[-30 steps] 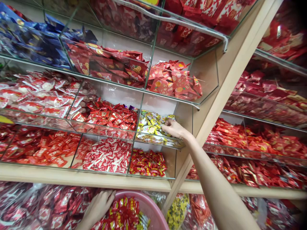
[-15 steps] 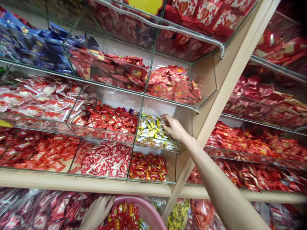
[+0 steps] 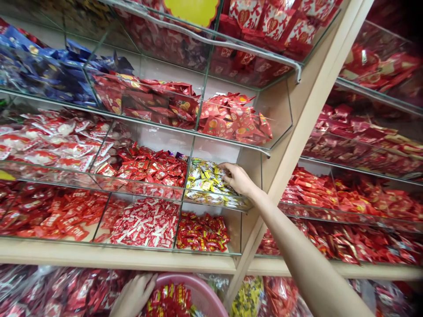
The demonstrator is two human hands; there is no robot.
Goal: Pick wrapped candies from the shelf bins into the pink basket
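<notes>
My right hand [image 3: 237, 177] reaches into a clear shelf compartment of small yellow-and-white wrapped candies [image 3: 204, 178]. Its fingers are bent and a little apart over the right side of the pile; no candy shows between them. Low in the view, my left hand [image 3: 135, 294] grips the left rim of a pink basin [image 3: 201, 293], its fingers over the edge. Inside the basin lie red-and-yellow wrapped candies [image 3: 172, 299], with a few white-and-yellow ones at the right. The basin's bottom edge is cut off by the frame.
Clear dividers and front panels split the shelves. Red wrapped candies [image 3: 153, 167] fill the compartment to the left, red-and-yellow candies [image 3: 203, 233] the one below. A slanting wooden post [image 3: 297, 127] stands right of my hand. Bagged candies [image 3: 247, 295] lie beneath the shelf.
The view has shifted slightly, so the shelves sit a little further left and lower. My right hand stays at the yellow-and-white candies, and my left hand stays at the basin.
</notes>
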